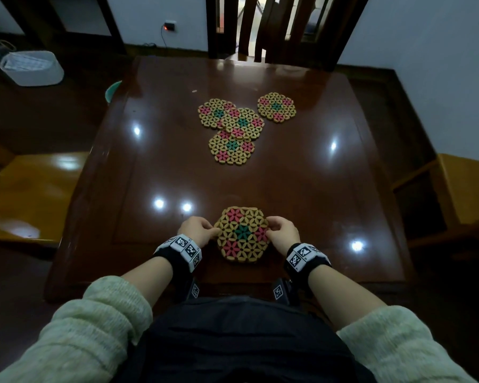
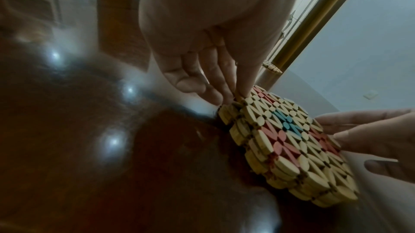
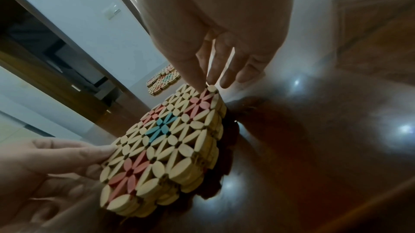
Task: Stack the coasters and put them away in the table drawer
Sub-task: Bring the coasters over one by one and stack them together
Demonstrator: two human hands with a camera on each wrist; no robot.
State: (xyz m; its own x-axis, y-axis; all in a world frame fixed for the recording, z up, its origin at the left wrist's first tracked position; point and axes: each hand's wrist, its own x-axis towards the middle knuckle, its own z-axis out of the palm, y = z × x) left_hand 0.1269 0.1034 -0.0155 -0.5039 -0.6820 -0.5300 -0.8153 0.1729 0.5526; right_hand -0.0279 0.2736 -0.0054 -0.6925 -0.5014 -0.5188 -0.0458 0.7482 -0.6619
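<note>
The room is dim. Small white glare spots from overhead lights dot the glossy table (image 1: 302, 175). The head view bends strongly at its edges. Both wrist views are soft and blurred, the near table surface smeared.

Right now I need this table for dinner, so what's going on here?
A person is squaring up a small stack of woven coasters near the table's front edge, left hand and right hand each pinching a side. Four more coasters lie farther back: three overlapping, one apart. No drawer is in view.
</note>
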